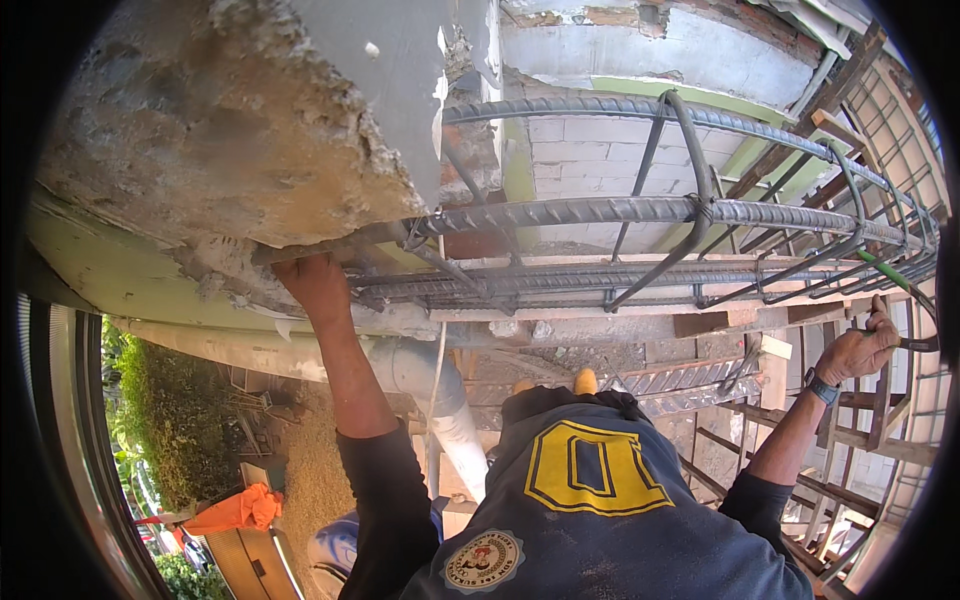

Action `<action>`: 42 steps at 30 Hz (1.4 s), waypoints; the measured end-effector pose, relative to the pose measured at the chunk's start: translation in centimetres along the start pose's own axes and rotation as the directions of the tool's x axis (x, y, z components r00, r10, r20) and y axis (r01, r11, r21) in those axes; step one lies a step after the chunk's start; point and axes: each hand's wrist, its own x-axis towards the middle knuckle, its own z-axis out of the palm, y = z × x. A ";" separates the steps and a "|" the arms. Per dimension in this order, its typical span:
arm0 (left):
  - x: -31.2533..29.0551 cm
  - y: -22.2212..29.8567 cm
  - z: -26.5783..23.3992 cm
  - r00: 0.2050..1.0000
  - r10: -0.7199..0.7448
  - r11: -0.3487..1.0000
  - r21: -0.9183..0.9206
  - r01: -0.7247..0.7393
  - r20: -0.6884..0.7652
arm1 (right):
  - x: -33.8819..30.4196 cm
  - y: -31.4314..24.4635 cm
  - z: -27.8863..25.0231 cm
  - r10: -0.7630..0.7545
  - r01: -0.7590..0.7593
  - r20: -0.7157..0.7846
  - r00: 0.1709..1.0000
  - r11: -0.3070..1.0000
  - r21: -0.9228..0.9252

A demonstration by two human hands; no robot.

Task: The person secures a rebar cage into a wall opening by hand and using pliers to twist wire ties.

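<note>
My left hand [312,285] reaches up to the broken lower edge of a rough concrete block [230,150]. Its fingers curl up beside a grey-brown bar [345,243] along that edge, and what they grip is partly hidden. To the right of it runs a long cage of steel rebar [590,212], its ribbed bars tied to bent stirrups with wire. Out at the far right my right hand [862,345] is closed round a dark tool [918,343], whose kind I cannot make out. A green curved rod [882,268] shows just above that hand.
Under the cage lies a board [740,318] along a ledge. A large grey pipe [420,375] passes below my left arm. Wooden scaffold poles [830,490] and steel mesh stand at right. Far below at left are ground, plants and an orange cloth [235,510].
</note>
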 end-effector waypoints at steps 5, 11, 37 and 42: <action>0.2 1.1 0.7 0.998 -0.065 0.988 -0.142 0.066 0.009 | -0.3 -7.0 -2.2 0.014 -0.137 0.326 0.945 0.923 0.359; 1.0 2.4 0.0 0.952 -0.264 0.852 -0.425 0.307 0.157 | -3.8 -10.9 -3.1 0.060 -0.377 0.535 0.843 0.775 0.508; 2.7 3.9 -0.2 0.935 -0.268 0.541 -0.766 0.347 0.234 | -8.2 -25.2 14.4 -0.179 -0.493 0.961 -0.212 0.869 0.053; 2.5 4.7 -0.4 0.907 -0.297 0.495 -0.764 0.415 0.300 | -6.6 -28.6 16.1 0.164 -0.210 0.905 -0.392 0.942 -0.262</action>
